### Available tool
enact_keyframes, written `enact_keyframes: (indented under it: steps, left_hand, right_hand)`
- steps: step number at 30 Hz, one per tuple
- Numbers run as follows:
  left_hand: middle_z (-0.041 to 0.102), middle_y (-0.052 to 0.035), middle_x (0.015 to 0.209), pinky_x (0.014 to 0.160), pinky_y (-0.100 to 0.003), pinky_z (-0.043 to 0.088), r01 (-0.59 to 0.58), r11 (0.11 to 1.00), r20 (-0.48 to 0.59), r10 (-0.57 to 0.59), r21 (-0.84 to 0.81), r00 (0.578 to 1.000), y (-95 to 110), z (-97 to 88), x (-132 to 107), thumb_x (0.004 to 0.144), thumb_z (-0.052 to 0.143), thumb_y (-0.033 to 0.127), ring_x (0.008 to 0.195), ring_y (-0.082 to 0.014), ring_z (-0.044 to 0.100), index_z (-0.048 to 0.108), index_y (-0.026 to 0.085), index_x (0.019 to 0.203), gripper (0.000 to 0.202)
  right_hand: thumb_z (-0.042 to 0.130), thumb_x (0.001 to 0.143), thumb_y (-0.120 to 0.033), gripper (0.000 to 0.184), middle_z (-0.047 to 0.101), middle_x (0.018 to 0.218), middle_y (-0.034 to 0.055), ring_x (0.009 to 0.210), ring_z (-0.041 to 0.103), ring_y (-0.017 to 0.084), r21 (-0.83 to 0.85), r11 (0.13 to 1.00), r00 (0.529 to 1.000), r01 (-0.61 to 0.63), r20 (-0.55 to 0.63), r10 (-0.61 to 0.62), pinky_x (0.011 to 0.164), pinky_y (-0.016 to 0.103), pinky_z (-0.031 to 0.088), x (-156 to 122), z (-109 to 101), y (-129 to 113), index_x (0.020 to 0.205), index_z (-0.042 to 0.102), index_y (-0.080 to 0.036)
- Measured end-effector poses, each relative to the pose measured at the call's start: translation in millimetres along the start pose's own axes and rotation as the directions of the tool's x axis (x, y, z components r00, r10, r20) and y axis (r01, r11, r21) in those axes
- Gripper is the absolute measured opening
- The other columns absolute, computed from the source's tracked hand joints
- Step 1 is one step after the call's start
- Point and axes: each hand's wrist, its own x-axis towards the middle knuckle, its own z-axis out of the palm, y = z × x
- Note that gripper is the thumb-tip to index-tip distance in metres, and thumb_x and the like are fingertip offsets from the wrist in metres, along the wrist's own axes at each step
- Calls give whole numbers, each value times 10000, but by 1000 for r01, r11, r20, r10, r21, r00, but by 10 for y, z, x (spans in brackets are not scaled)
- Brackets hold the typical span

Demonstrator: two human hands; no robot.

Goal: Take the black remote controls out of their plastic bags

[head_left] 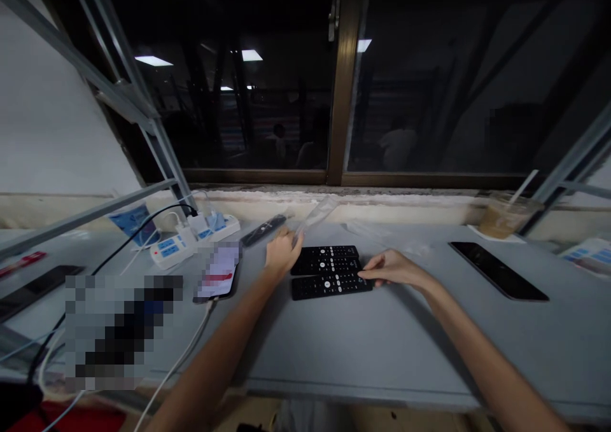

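Black remote controls [310,287] with white and grey buttons lie side by side in the middle of the desk. At the right end of the nearest one, my right hand [392,268] is closed, with thumb and fingertips pinching its corner. My left hand [283,252] is closed on a clear plastic sleeve [321,213], which sticks up and away toward the window. That hand is just left of the remotes. Beyond it lies another dark remote [263,229], apart from the others. Some fingers of my left hand are hidden from view.
To the left are a lit phone [220,273] on a white cable, a power strip [174,249] with plugs, and a blue cup [131,221]. On the right lie a dark phone [499,270] and an iced drink cup [503,219] with a straw. More clear plastic [370,229] lies near the sill.
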Motion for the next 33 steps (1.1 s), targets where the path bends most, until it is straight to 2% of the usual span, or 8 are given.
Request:
enact_keyframes:
  steps: [4,7,12,18,23,27,31,33]
  left_hand:
    - [640,-99,899,682,-307,449,30,996,114,-40,89,993,56,1,-26,889,269,444,835,-217,615,609,183,944,432]
    - [652,-131,824,690,-359,452,52,987,169,-77,150,983,90,18,-60,882,309,389,810,-253,627,579,147,1028,391]
    - [654,-174,865,725,-363,448,115,975,212,-154,188,965,116,36,-111,886,298,285,854,-264,623,545,100,1095,373]
    - [659,-164,895,726,-375,457,100,985,278,-135,138,951,159,14,-113,880,305,277,860,-274,626,531,121,1098,351]
    - [655,-158,891,719,-370,456,85,988,292,-119,125,949,149,53,-98,877,310,284,865,-273,624,515,132,1097,337]
    - [656,-140,895,722,-364,455,67,991,284,-98,117,954,134,67,-95,883,292,287,857,-259,625,517,149,1078,328]
    - [658,-141,896,709,-356,457,89,989,275,-120,122,954,108,-7,-69,883,303,305,859,-261,625,520,153,1076,328]
    - [658,-143,894,700,-352,457,121,986,235,-146,117,961,79,-71,-46,886,294,318,855,-263,625,513,151,1093,344]
  right_hand:
    - [680,577,-477,317,629,526,47,473,550,106,-50,997,998,-65,1,65,401,193,344,-2,19,10,591,690,-160]
    - [680,561,-517,361,641,544,57,489,573,111,-48,993,994,-107,22,108,390,179,331,-17,25,-10,565,675,-156]
    - [681,551,-535,380,659,586,61,504,588,108,-39,989,988,-140,62,143,389,172,345,-24,30,-20,578,664,-157]
    - [639,576,-597,447,676,638,80,507,591,107,-82,984,980,-158,111,167,387,174,365,-6,15,15,579,638,-150]
    - [565,605,-670,539,688,681,110,538,608,119,-120,980,969,-157,176,176,413,180,405,9,1,49,609,652,-137]
    - [551,623,-666,545,688,683,119,526,605,114,-134,980,970,-145,178,168,410,177,404,4,6,38,603,654,-131]
    - [568,644,-621,499,684,659,111,505,598,108,-122,984,978,-129,148,147,399,175,389,-6,19,18,582,648,-133]
    - [578,651,-598,476,678,631,104,496,593,105,-110,988,985,-107,127,121,407,179,393,-6,27,20,572,644,-134]
